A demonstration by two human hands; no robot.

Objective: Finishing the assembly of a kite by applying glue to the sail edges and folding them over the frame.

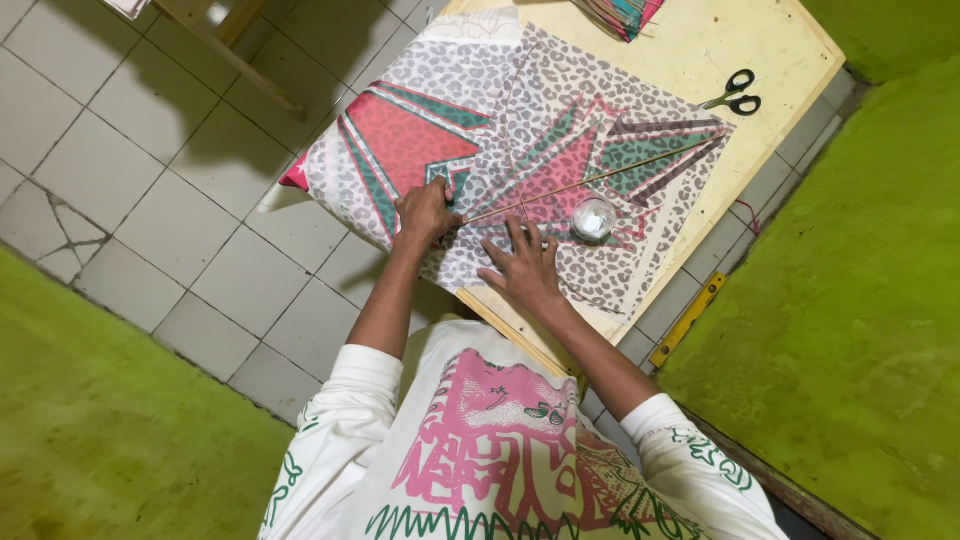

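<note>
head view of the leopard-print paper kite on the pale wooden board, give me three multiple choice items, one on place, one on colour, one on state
1. Where do the black-handled scissors lie?
A. on the pale wooden board, beyond the kite
B. on the tiled floor
C. in the right hand

2. What colour is the large star on the leopard-print paper kite?
A. blue
B. pink with green
C. yellow

3. How is the right hand?
A. clenched around the scissors
B. lifted off the kite
C. flat, fingers spread on the kite

Answers: 1 A, they rest on bare board at the far corner. 2 B, pink points edged green. 3 C, palm down beside the left hand, which pinches the thin wooden stick.
</note>
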